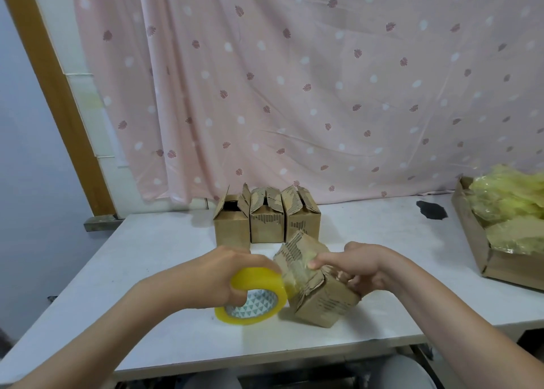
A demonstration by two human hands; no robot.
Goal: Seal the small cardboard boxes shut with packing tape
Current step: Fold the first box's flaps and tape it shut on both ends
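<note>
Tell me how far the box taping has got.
Done: no finished box shows. In hand: the right hand holds a tilted box with its flaps down, while the left hand grips the tape roll against it, tape running onto the top. Left: three boxes at the back stand with flaps open and untaped.
</note>
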